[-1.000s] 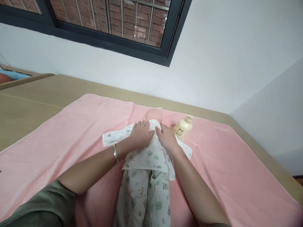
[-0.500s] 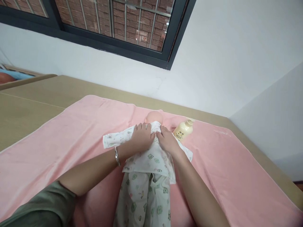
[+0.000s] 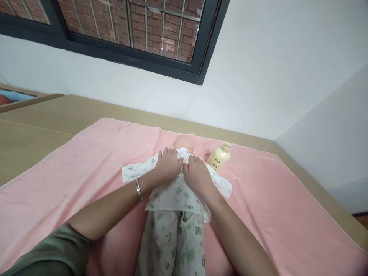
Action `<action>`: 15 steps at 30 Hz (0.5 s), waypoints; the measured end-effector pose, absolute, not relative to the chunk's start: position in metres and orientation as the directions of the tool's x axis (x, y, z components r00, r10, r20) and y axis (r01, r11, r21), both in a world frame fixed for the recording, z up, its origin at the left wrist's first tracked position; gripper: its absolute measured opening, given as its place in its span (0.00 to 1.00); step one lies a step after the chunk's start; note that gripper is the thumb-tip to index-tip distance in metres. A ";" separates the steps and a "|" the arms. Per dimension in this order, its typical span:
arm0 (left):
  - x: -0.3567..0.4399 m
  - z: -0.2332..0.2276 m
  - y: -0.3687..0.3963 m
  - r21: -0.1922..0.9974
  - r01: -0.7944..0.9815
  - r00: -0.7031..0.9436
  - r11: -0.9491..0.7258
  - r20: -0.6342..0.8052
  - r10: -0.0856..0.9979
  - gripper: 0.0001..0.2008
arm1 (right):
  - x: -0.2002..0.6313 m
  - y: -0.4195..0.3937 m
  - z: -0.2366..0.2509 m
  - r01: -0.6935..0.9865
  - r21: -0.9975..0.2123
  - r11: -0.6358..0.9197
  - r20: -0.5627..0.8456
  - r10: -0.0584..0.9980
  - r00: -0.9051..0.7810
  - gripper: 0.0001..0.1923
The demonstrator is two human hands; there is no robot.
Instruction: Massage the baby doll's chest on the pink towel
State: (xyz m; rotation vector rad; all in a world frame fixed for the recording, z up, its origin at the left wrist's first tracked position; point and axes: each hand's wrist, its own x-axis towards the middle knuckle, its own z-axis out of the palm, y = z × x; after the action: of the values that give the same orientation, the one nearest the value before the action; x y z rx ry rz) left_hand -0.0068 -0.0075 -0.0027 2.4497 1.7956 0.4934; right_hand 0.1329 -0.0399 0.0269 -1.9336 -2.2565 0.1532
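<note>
A doll lies on its back, its smooth bald head (image 3: 184,142) pointing away from me. It wears a white printed baby top (image 3: 175,197) and matching trousers (image 3: 166,234), both sleeves spread sideways. My left hand (image 3: 168,166) rests flat on the upper chest and left shoulder of the top, fingers stretched out. Beside it, my right hand (image 3: 198,174) lies on the other side of the chest, fingers extended over the cloth. The two thumbs almost meet near the collar. Cloth under both palms is hidden.
A pale yellow pump bottle (image 3: 220,157) lies tilted just right of the doll's shoulder. Everything rests on a pink blanket (image 3: 267,199) over a wooden surface (image 3: 40,130). Behind are a white wall (image 3: 143,92) and a dark-framed window (image 3: 198,73).
The view has shifted slightly. My right hand has moved a little over the chest, its fingers now laid flatter, and more of the right sleeve shows. My left hand stays on the top.
</note>
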 end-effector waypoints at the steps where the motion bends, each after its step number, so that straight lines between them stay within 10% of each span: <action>1: -0.002 -0.004 -0.014 0.198 0.929 0.262 -0.313 0.245 0.933 0.25 | 0.137 -0.036 0.027 0.963 -0.208 0.170 0.045 0.985 -0.164 0.25; 8: 0.010 -0.002 -0.035 0.135 0.944 0.254 -0.301 0.286 0.924 0.25 | 0.165 -0.001 0.016 0.940 -0.336 0.054 -0.064 0.995 -0.080 0.32; 15: -0.018 0.012 0.002 0.367 0.868 0.324 -0.334 0.091 0.942 0.24 | 0.143 -0.031 0.025 0.947 -0.287 0.147 -0.027 0.987 -0.161 0.30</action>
State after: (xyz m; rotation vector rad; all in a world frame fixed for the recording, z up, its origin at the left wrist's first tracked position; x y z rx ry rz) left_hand -0.0179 0.0020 0.0119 2.3401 1.6394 0.4230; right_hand 0.1425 -0.0313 0.0248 -1.9168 -2.2454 0.3549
